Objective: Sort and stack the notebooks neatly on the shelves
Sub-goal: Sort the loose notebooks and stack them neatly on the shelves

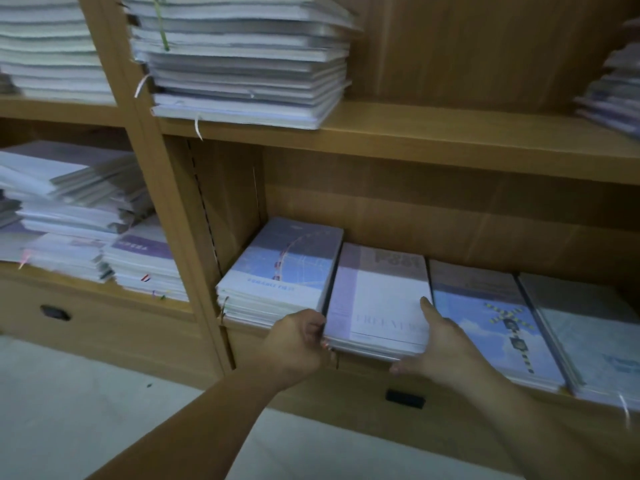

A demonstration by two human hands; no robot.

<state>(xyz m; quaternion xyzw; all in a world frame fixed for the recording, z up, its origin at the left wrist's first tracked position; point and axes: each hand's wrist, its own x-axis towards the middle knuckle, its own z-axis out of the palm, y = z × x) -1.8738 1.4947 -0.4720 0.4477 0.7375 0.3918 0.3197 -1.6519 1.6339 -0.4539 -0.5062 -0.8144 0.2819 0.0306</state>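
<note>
Grip looks sound: my left hand curls round the lilac stack at its left edge, right hand clasps the right, on the lower shelf between wheel stack and sky stack, so I'd push squarely, edges flush.

Free room lies above the low notebook stacks, under the upper shelf board.

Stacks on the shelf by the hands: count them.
4, side by side from the left: Ferris-wheel stack, lilac stack held by left hand and right hand, crossing-sign stack, pale stack. More may lie past the right edge.
</note>
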